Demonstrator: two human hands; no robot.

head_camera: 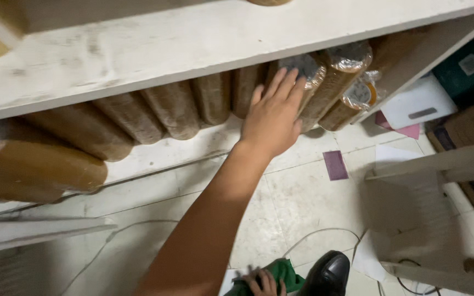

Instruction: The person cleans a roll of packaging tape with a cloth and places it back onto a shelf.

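My left hand [272,116] reaches up under a worn white shelf board [193,44], fingers spread and flat against the end of a brown roll wrapped in clear plastic [308,68]. That roll stands in a row of similar brown rolls [174,109] leaning along the lower shelf [160,151]. More plastic-wrapped rolls [352,90] lie just right of the hand. My right hand [259,282] is at the bottom edge, fingers curled on a bunched green cloth [286,273]; part of the hand is cut off by the frame.
A large brown roll [34,170] lies at the left. A black shoe [329,273] stands on the pale tiled floor [297,203], beside a purple card [336,164], white cables and loose papers. A white wooden frame [440,164] and boxes [467,126] crowd the right.
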